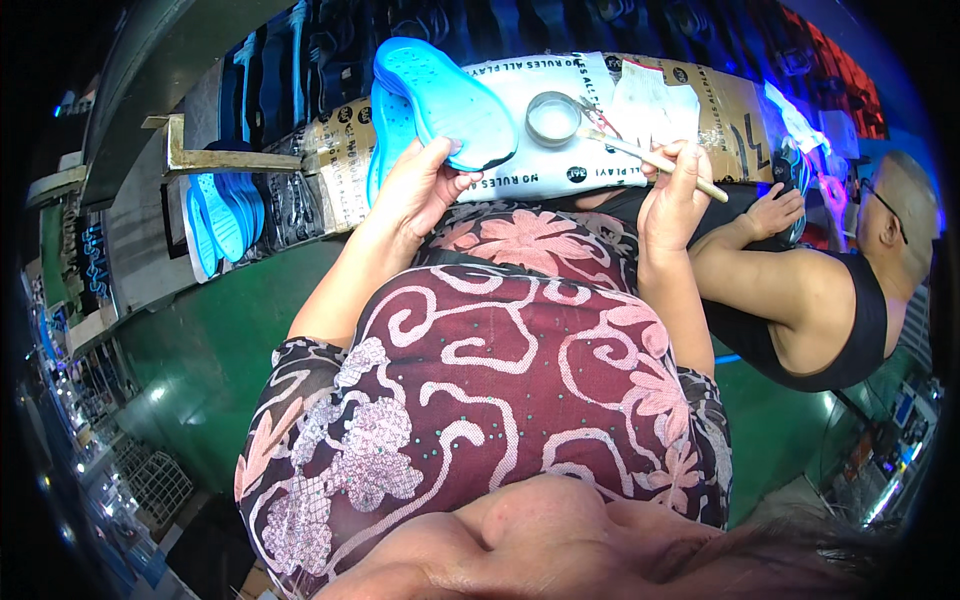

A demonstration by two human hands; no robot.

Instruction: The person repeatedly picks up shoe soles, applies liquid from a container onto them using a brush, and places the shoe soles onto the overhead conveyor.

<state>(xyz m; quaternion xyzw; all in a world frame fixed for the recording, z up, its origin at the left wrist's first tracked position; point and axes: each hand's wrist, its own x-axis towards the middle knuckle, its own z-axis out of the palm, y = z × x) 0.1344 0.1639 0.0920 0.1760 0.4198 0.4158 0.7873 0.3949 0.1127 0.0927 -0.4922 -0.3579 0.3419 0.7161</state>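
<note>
Left fingers [438, 154] of mine pinch a blue sole [458, 95]; my right fingers [685, 170] grip a brush [640, 153], its tip near the cup [552, 122].

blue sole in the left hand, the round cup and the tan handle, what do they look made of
Blue sole: probably moulded foam or rubber, smooth with a soft sheen and small dimples. Round cup: metal or plastic, unclear; its grey wall looks slightly shiny. Tan handle: likely wood, from its pale, dull surface.
</note>
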